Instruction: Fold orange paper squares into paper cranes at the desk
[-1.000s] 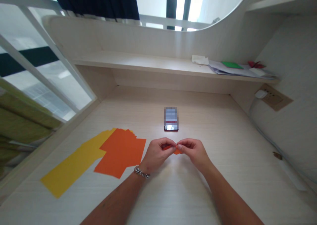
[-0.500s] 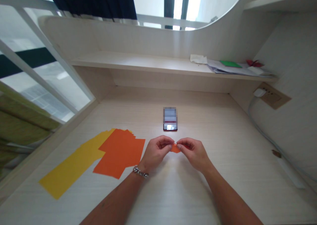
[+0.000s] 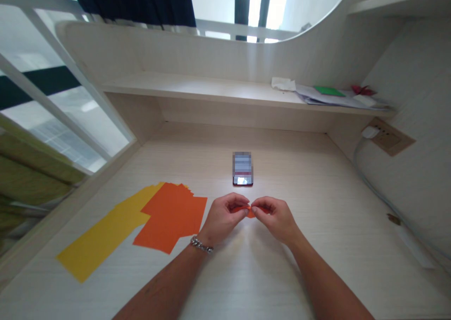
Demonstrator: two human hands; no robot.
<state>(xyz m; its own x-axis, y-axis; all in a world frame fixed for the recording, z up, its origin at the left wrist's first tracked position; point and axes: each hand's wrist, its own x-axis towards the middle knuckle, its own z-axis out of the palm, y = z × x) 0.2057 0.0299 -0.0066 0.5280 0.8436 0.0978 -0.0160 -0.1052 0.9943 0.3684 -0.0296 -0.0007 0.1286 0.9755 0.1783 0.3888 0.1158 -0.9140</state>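
Note:
Between my two hands is a small piece of folded orange paper (image 3: 251, 213), mostly covered by the fingers. My left hand (image 3: 225, 216) pinches its left side with thumb and fingers; a bracelet (image 3: 201, 245) circles that wrist. My right hand (image 3: 276, 216) is closed on the right side of the same paper, thumb in front. The two thumb tips almost meet over it. Just beyond the hands a phone (image 3: 243, 168) lies flat on the desk. Left of my left hand lie overlapping orange sheets (image 3: 172, 219), partly on top of yellow sheets (image 3: 95, 245).
A shelf (image 3: 190, 86) runs along the back of the desk (image 3: 197, 151), with papers (image 3: 327, 99) and a green square (image 3: 329, 91) at its right. A plug (image 3: 370, 132) sits in the right wall socket, its cable (image 3: 366, 179) trailing down. Railings (image 3: 59, 94) border the left side.
My left thumb has shifted slightly right toward the right thumb, covering more of the paper's middle. More orange now shows between the left thumb and fingers.

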